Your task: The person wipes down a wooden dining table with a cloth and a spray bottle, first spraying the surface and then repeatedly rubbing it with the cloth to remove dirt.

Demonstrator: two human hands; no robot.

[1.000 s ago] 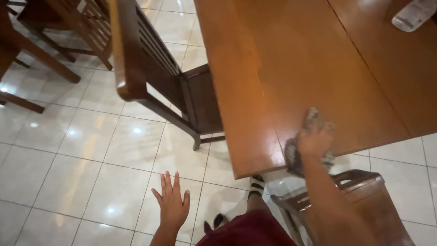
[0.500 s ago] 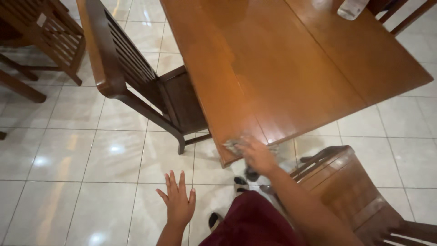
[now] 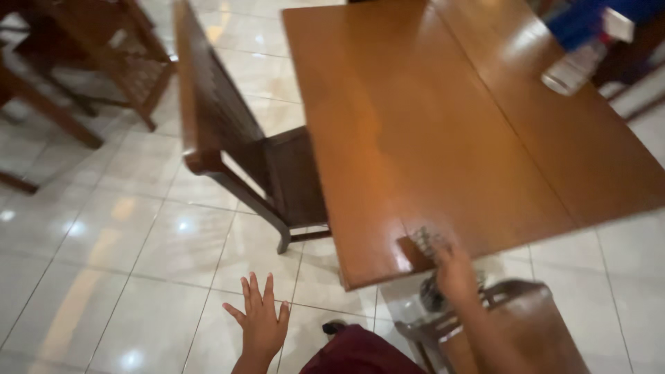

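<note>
R hand [image 3: 455, 271] closed on grey cloth [image 3: 426, 241] at near edge of wooden table [image 3: 429, 125]. L hand [image 3: 261, 320] spread, empty, above tiled floor [image 3: 138, 235]. Chair [image 3: 235, 152] tucked at table's left; 2nd chair [image 3: 512, 325] under R arm. Plastic bottle [image 3: 575, 66] lying far right, well apart.

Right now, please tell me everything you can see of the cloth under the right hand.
The cloth is a small, dark greyish rag, crumpled and blurred, so its weave cannot be told. It lies on the near edge of the brown wooden table, by the corner. The right hand presses on it from the near side, covering part of it. The left hand is apart, open over the tiled floor.
</note>
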